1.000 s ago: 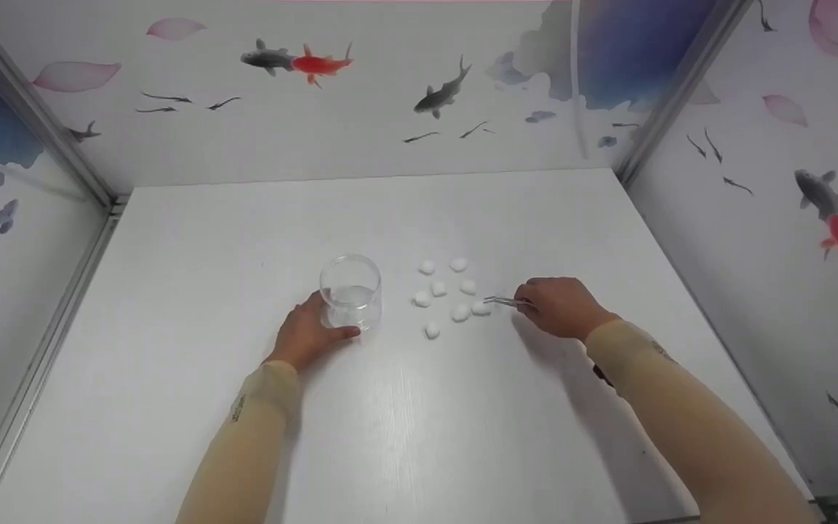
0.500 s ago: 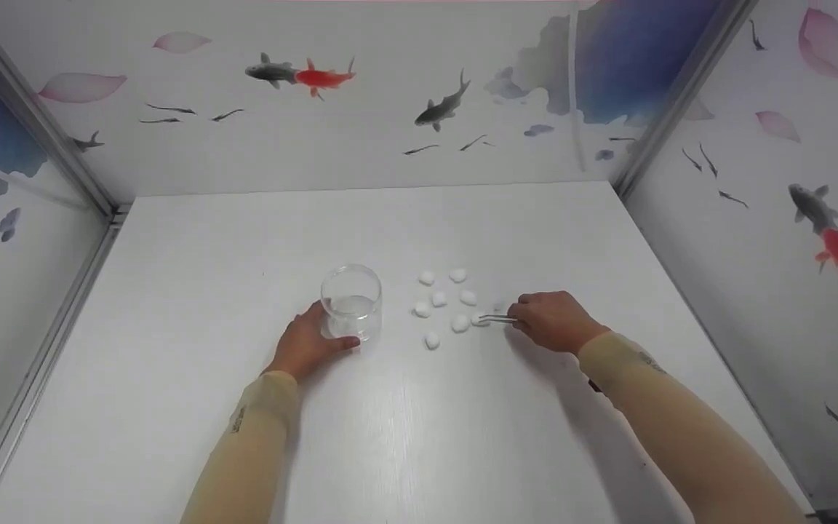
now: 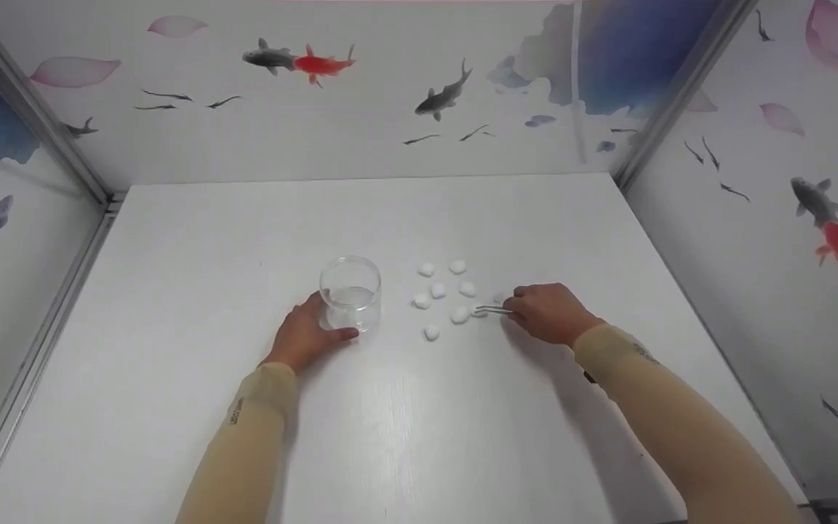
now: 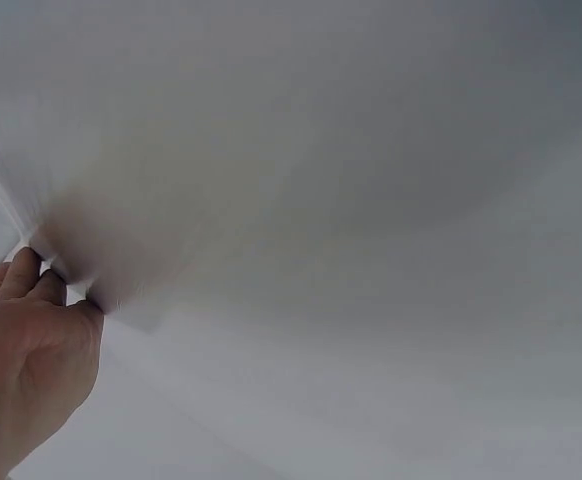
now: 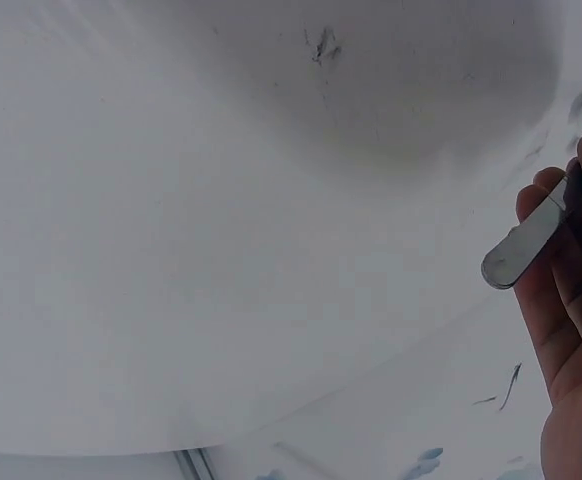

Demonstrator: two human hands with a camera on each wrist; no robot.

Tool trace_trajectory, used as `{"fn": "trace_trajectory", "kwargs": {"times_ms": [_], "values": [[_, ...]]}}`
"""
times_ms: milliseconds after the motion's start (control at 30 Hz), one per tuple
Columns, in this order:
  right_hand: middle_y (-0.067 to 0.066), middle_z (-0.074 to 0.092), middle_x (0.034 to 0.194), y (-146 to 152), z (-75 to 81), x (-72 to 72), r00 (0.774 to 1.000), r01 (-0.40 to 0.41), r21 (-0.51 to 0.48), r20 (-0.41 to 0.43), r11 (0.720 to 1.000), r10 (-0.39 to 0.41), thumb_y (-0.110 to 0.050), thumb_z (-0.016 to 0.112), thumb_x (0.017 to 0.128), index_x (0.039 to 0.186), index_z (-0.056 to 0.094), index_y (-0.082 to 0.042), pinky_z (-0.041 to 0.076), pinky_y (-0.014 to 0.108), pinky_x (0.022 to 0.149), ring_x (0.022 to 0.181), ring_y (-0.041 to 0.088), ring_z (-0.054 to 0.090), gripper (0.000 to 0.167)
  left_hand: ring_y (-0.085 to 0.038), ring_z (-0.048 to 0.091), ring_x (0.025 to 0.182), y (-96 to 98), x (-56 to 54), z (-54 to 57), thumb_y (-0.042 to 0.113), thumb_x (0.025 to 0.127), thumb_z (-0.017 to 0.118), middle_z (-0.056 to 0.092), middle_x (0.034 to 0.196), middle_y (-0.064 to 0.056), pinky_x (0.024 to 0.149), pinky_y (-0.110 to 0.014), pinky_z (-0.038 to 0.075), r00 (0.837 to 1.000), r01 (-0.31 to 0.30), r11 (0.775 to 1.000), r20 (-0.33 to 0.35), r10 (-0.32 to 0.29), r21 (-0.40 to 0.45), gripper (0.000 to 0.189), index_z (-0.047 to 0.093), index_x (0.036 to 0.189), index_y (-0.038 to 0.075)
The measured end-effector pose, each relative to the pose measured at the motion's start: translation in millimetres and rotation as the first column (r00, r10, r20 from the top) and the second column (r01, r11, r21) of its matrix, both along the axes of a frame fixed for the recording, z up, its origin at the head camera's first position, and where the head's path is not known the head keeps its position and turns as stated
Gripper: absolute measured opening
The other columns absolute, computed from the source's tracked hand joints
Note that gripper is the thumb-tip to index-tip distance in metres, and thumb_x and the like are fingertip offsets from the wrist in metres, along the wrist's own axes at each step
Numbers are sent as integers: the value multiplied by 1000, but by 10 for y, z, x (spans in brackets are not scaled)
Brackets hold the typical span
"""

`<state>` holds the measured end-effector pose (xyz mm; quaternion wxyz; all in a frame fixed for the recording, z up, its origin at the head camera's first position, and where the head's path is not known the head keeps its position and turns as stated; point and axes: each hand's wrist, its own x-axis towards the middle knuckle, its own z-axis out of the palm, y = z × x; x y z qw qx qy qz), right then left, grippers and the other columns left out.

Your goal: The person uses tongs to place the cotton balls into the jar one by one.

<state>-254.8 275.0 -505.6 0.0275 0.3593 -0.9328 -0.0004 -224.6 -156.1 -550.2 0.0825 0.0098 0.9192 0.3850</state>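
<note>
- White balls [image 3: 439,290], eight that you can count, lie on the bench [image 3: 390,429] in a loose group, just right of the centre of the head frame.
- Your right hand [image 3: 546,311], right of these balls, holds thin metal tweezers [image 3: 495,310]; its fingers pinch them, and the tips point to the left of the frame.
- At these tips is the rightmost ball [image 3: 475,314] of the group. The tips overlap it in the view, but you cannot tell if they grip it.
- Your left hand [image 3: 306,333], left of the centre of the frame, has its fingers and thumb curved around a clear jar [image 3: 350,314]. The jar stands upright on the bench, to the left of the balls, with its round mouth upward.
- In the left wrist view, your fingertips, at the left side, touch a clear wall, which is blurred.
- In the right wrist view, the rounded end of the tweezers comes out from your hand at the right edge.
- Beige sleeves [image 3: 237,451] cover both your arms.
- Behind the bench, at the top of the head frame, the wall [image 3: 346,145] carries painted fish [image 3: 323,65] and petals [image 3: 76,72].
</note>
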Motion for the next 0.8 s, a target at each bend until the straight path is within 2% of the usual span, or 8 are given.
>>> {"fn": "trace_trajectory", "kwargs": {"times_ms": [167,433,633,800], "values": [[0,65,78,-10,-22,-3,999,-32,-9,-30,999,32,-9,73,89,96,77,-13,54,35,57,61,14,54,8,-41,29,143,-7,-2,0,55,76,82,42,153,-16,119,-54,20,1000,4,1000,-3,-4,-2,104,33,155,9],[0,64,72,1,-23,-23,991,-95,-111,-106,989,83,-3,70,87,84,76,-11,52,33,50,56,13,56,11,-37,27,146,-12,16,-3,53,79,81,37,157,-13,122,-49,11,1000,18,1000,-5,-18,-8,103,29,157,9],[0,66,72,0,81,-70,988,-87,-145,-139,986,67,-1,69,86,84,77,-10,52,33,49,55,13,55,12,-38,27,145,-14,14,10,54,78,81,38,156,-13,122,-51,13,1000,4,1000,2,-4,-7,103,30,156,10],[1,66,71,-128,217,-129,981,-122,-176,-168,977,92,-1,68,86,83,76,-10,53,34,48,55,14,57,12,-38,28,145,5,6,7,55,77,82,40,154,-14,121,-52,16,1000,-1,1000,7,1,-17,103,32,155,9]]}}
